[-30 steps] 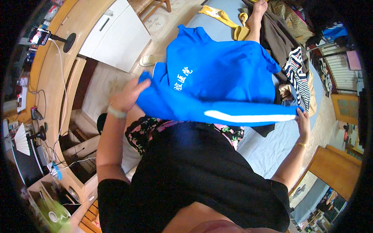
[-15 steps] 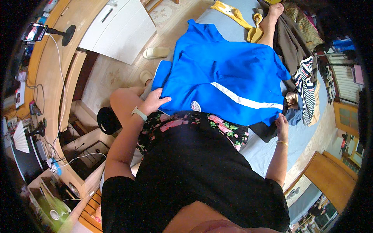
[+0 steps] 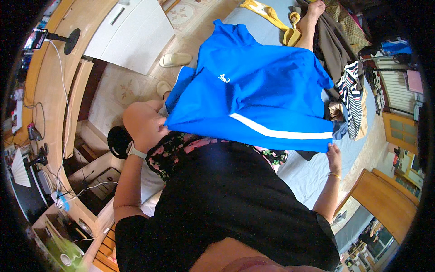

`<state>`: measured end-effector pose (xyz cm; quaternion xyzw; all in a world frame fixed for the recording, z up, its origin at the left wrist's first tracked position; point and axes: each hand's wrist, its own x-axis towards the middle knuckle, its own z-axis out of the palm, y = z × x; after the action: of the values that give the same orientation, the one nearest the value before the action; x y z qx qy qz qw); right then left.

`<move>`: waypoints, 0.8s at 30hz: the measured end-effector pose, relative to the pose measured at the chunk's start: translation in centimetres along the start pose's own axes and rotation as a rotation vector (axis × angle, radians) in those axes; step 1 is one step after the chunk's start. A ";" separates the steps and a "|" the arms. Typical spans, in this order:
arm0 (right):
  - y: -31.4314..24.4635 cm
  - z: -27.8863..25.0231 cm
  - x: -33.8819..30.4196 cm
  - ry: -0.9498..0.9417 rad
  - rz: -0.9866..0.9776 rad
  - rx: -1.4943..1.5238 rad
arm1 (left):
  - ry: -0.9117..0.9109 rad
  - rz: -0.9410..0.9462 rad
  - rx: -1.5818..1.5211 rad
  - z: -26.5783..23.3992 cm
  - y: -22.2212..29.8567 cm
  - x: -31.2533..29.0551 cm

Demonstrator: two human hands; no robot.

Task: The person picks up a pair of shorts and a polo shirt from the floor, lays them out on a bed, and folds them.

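A bright blue short-sleeved shirt [image 3: 267,95] is spread over my lap and leg, with a white stripe running toward its near right corner and a small white print on its upper left part. At the shirt's near left corner, my left hand [image 3: 149,139], with a watch on its wrist, pinches the cloth. My right hand [image 3: 334,158], wearing a thin bracelet, grips the near right corner beside the stripe's end. Between the two hands the near edge is drawn out fairly straight. Another blue piece of cloth shows at the shirt's left side; whether it is separate I cannot tell.
I sit on a bed with a light blue sheet [image 3: 301,181]. Yellow cloth [image 3: 267,16] lies at its far end; a striped garment [image 3: 351,97] and brown clothes [image 3: 333,41] lie right. Left are a wooden desk [image 3: 68,90], white cabinet [image 3: 131,38] and slippers [image 3: 175,60].
My left hand has moved left and slightly down, and my right hand slightly down and right, stretching the shirt's near edge. A round emblem near that edge no longer shows; a white print now does.
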<state>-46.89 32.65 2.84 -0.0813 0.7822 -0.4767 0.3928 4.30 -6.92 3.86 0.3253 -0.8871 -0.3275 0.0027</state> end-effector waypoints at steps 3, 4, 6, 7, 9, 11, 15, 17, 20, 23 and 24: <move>-0.1 3.5 -0.1 -0.004 0.152 -0.060 | -0.078 0.039 0.019 1.1 0.1 0.8; 0.0 4.1 0.3 0.017 0.197 -0.056 | -0.002 0.003 -0.137 2.1 -0.2 1.3; 0.4 4.0 2.1 -0.115 0.175 -0.012 | 0.143 -0.079 -0.445 4.4 -1.0 2.6; -0.5 4.9 2.2 -0.131 0.173 -0.077 | 0.110 -0.127 -0.440 4.5 -1.2 3.4; -0.9 5.5 2.4 -0.035 0.156 -0.232 | -0.006 -0.116 -0.331 4.9 -2.0 4.1; -0.1 3.8 3.0 -0.031 0.083 -0.215 | -0.064 -0.099 -0.254 4.7 -1.5 4.3; -0.8 2.8 1.1 0.018 0.009 -0.240 | -0.140 -0.043 -0.161 4.7 -2.8 2.2; -0.6 2.9 0.5 -0.012 0.072 -0.585 | -0.257 -0.029 0.056 3.5 -1.3 1.7; 1.2 0.8 3.0 -0.062 0.014 -0.977 | -0.217 -0.125 -0.085 1.7 0.2 3.0; -1.2 2.1 6.4 0.166 -0.377 -1.212 | 0.090 -0.167 0.003 0.9 -3.1 6.6; -4.2 4.5 7.2 0.291 -0.430 -1.187 | 0.283 -0.111 0.059 0.6 -2.9 8.0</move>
<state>-49.68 23.78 1.29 -0.3740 0.9243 -0.0374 0.0665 -0.46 -12.90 0.05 0.4170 -0.8676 -0.2517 0.1001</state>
